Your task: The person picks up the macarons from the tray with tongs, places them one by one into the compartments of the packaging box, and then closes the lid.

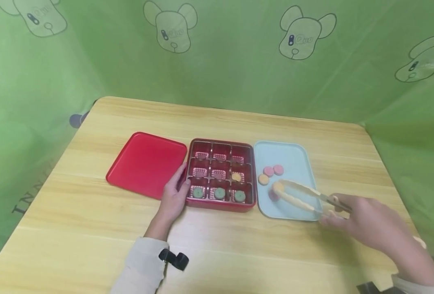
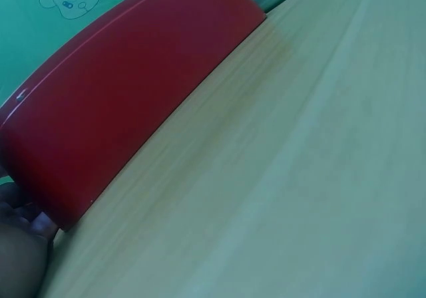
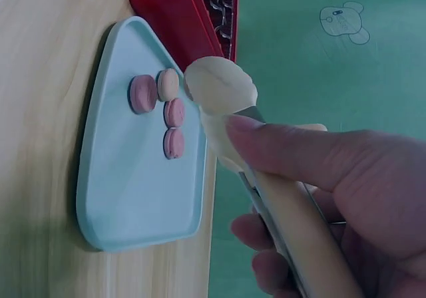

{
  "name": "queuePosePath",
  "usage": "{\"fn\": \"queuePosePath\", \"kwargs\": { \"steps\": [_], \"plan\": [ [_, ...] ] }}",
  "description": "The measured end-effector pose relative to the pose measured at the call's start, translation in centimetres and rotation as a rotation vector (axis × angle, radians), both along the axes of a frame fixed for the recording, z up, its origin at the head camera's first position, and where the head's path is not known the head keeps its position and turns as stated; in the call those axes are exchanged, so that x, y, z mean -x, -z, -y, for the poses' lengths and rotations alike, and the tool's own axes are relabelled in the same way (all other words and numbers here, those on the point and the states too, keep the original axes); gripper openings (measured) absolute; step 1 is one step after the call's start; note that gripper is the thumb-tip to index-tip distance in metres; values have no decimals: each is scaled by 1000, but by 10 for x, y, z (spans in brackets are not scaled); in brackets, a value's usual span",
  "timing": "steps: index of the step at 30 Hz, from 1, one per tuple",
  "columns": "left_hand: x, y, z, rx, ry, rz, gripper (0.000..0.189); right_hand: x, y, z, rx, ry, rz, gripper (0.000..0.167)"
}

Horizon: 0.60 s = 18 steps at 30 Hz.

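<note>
Gripping tongs (image 3: pixel 286 205) in right hand (image 1: pixel 371 218), with thumb along one handle, low over light blue tray (image 1: pixel 283 153). Looks to be pinching orange macaron (image 1: pixel 278 187) between the tips (motion blur, cannot confirm contact). Overlapping purple macaron (image 3: pixel 144 94) on the tray in head view; can't tell if touching. Also on tray, just beyond and left of the tips: second orange macaron (image 1: pixel 263 179) and two pink macarons (image 3: pixel 174 112). Holding red box (image 1: pixel 220 207) at near-left side with left hand (image 1: pixel 174 194), thumb at the rim, fingers along outer wall. Box just left of tray, with nine compartments. Inside: one of the green macarons (image 1: pixel 220 193) per near-row compartment, plus yellow macaron (image 1: pixel 236 177) in middle row, right. Left of box: red lid (image 1: pixel 149 163), flat on wooden table (image 1: pixel 239 253).
</note>
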<state>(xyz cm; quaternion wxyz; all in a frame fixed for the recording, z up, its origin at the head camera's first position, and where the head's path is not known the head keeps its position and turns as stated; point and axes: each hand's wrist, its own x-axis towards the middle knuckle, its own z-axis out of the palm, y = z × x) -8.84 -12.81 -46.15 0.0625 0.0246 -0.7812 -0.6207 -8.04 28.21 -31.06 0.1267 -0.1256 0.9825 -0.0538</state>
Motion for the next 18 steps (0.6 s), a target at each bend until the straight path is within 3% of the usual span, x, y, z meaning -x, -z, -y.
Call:
{"fn": "queuePosePath", "kwargs": {
  "steps": [10,15,18],
  "plan": [
    [1,-3,1,-8,2,-5,53,9,-10,27,40,50,-6,51],
    [2,-3,1,-18,2,4,54,15,-7,41,62,19,-40,57],
    [1,-2,0,-18,2,12,54,17,-3,50,83,-4,-54,53]
  ]
}}
